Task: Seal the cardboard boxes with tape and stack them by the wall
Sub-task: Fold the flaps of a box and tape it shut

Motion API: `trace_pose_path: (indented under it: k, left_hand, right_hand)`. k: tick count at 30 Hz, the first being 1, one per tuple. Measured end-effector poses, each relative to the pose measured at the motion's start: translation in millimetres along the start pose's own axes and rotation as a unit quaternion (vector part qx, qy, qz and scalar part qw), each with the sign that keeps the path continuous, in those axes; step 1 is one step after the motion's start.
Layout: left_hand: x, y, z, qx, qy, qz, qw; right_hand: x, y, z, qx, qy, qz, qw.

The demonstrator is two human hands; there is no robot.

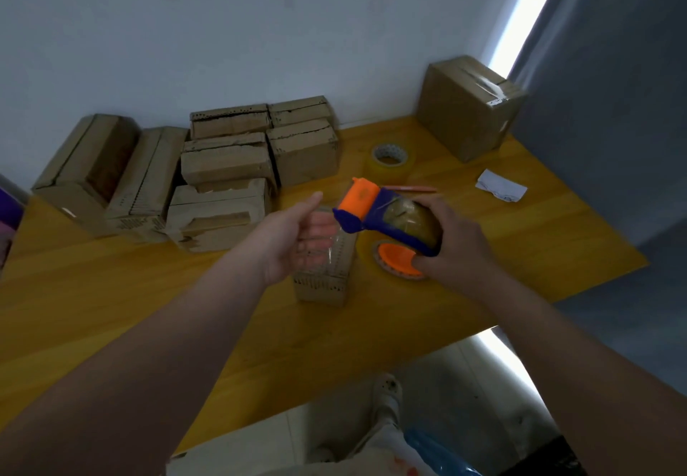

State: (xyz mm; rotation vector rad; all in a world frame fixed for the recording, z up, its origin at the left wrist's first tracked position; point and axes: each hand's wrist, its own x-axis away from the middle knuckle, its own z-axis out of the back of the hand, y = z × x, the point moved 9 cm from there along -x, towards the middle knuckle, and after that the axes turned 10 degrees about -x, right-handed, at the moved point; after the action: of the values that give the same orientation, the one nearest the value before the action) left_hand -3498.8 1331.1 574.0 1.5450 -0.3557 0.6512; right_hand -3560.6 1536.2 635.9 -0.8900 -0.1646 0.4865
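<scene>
A small cardboard box (322, 282) stands on the yellow table (111, 289) in front of me. My right hand (457, 248) grips a blue and orange tape dispenser (386, 217) held just above the box. A strip of clear tape (331, 248) runs from the dispenser down toward the box. My left hand (293, 237) hovers over the box with fingers curled at the tape strip and the thumb stretched out. Several cardboard boxes (226, 170) are piled against the white wall at the back left. A larger taped box (468, 107) stands at the back right corner.
A spare roll of clear tape (390, 159) lies behind the dispenser, with an orange pen (412, 188) beside it. A crumpled white paper (502, 186) sits to the right. The table's right edge drops off near a grey curtain (613, 66). My legs and shoe show below the front edge.
</scene>
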Motion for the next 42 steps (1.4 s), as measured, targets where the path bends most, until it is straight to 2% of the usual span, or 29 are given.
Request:
trace_pose_path:
  k: [7, 14, 19, 24, 31, 35, 42]
  left_hand:
    - [8.4, -5.4, 7.6, 0.020, 0.014, -0.011, 1.000]
    - [5.4, -19.2, 28.7, -0.008, 0.089, -0.007, 0.996]
    - [6.0, -23.0, 37.9, -0.061, 0.141, -0.035, 0.988]
    - [17.6, -30.5, 82.5, -0.034, 0.239, -0.049, 0.969]
    - [19.9, -64.9, 69.8, -0.082, 0.259, -0.043, 0.961]
    - [16.6, -77.3, 72.7, -0.102, 0.300, -0.030, 0.948]
    - [7.7, -82.1, 72.4, -0.124, 0.320, -0.029, 0.939]
  right_hand:
    - [10.2, -18.9, -12.4, 0.000, -0.022, 0.052, 0.998]
    - [9.7, -37.2, -21.3, -0.007, -0.059, 0.074, 0.995]
    - [10.4, -47.2, -30.6, 0.032, -0.123, 0.108, 0.986]
    - [11.4, -35.6, -16.7, 0.096, -0.162, 0.097, 0.977]
    - [24.2, -20.0, -25.7, 0.222, -0.189, 0.080, 0.953]
    - [25.8, -13.4, -37.3, 0.242, -0.198, 0.078, 0.947]
    - [19.8, -2.6, -47.4, 0.270, -0.203, 0.073, 0.938]
